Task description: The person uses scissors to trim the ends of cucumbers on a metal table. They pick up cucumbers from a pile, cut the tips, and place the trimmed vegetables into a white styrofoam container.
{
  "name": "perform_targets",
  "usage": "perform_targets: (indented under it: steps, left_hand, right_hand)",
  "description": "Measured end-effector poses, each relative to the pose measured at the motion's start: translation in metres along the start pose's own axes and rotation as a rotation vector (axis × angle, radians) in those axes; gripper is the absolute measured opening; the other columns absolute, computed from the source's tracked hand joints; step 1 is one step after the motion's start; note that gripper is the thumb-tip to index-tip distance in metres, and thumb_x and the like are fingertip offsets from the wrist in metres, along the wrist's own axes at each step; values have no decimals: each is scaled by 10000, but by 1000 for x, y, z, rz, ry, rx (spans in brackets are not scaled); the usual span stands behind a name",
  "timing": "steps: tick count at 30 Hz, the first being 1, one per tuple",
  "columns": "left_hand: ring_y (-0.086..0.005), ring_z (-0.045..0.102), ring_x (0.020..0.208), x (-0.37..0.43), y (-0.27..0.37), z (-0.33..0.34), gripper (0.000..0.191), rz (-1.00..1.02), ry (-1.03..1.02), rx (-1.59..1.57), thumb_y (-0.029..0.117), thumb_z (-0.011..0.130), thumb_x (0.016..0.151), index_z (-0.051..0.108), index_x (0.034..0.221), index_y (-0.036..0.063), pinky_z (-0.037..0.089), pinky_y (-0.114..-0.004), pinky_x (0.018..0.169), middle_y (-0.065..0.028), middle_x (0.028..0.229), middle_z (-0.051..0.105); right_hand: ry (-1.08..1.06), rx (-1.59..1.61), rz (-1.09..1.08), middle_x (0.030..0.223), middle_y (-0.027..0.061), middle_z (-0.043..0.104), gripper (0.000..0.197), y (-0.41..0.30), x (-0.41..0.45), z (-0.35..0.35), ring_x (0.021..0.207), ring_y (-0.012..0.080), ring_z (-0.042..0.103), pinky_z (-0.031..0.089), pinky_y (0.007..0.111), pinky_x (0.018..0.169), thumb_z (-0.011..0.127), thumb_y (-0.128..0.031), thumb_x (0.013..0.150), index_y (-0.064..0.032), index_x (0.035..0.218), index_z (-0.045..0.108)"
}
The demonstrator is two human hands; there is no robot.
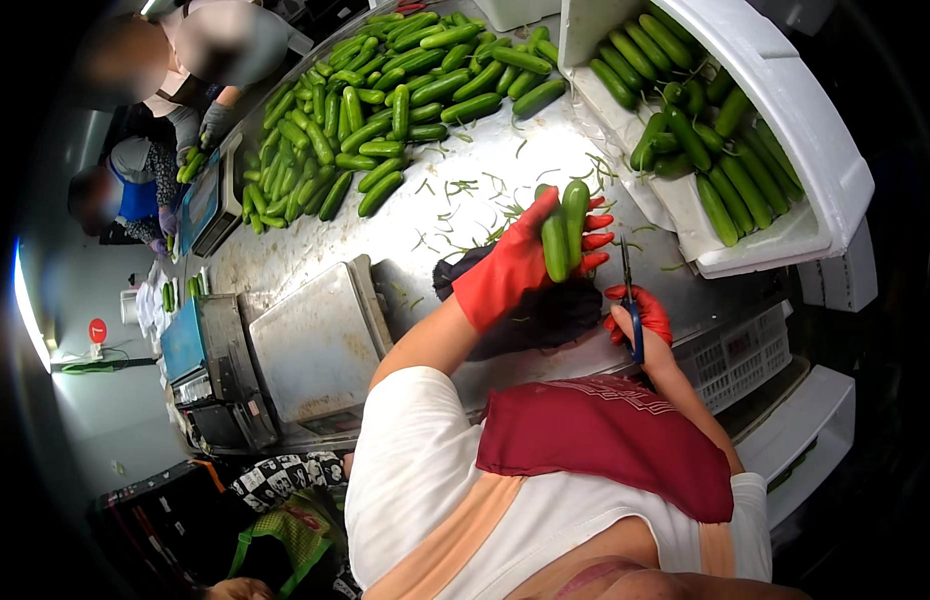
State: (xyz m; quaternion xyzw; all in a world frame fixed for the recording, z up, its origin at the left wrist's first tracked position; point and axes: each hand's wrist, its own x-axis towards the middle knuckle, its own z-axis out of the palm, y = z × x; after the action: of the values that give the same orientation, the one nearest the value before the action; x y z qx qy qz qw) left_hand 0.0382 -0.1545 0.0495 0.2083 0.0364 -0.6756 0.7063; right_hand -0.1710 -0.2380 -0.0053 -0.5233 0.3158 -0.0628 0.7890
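My left hand (521,251), in a red rubber glove, holds two small green cucumbers (564,232) side by side on its palm, fingers partly spread. My right hand (641,326), in a red glove that leaves part of the thumb side bare, grips scissors (634,319) with blue handles; their blades point away from me, just right of the cucumbers. Beneath my left hand lies a dark cloth (555,307) on the metal table (450,277). Cut stems (465,187) are scattered beyond it. A large heap of cucumbers (375,105) covers the table's far left part.
A white foam box (825,172) with cucumbers laid on paper stands at the right. Scales (315,337) stand at the left. A white plastic crate (742,356) is below the table's right edge. Several other people work at the far left; a patterned sleeve (292,476) shows at lower left.
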Motion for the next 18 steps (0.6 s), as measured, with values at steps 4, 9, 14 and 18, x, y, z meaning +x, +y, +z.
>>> perform_targets:
  steps: [4,9,14,18]
  left_hand:
    - [-181,559,899,-5,8,-4,741,161,267,810,187,611,768,239,1405,109,467,-324,807,-116,1125,533]
    - [-181,568,845,-14,30,-31,761,293,272,967,160,603,767,211,1418,179,484,-314,759,-128,1114,531]
    - [-253,589,826,-43,94,-55,550,283,300,179,327,577,838,357,1291,106,524,-340,715,-196,1214,496]
    - [-267,573,869,-70,126,-51,583,351,24,-10,500,522,846,443,1238,76,523,-339,696,-208,1253,466]
  right_hand:
    - [-33,-9,15,680,39,569,288,4,-2,5,538,77,501,407,208,499,589,-125,850,-47,1118,518]
    - [-23,2,45,703,49,580,289,7,0,9,544,85,512,422,210,499,581,-97,851,-43,1125,508]
    - [-36,79,83,738,69,594,283,19,6,5,531,94,528,441,227,480,582,-67,843,-51,1117,511]
    - [-24,85,94,721,65,578,259,18,7,10,585,111,533,434,233,531,569,-102,864,-37,1112,529]
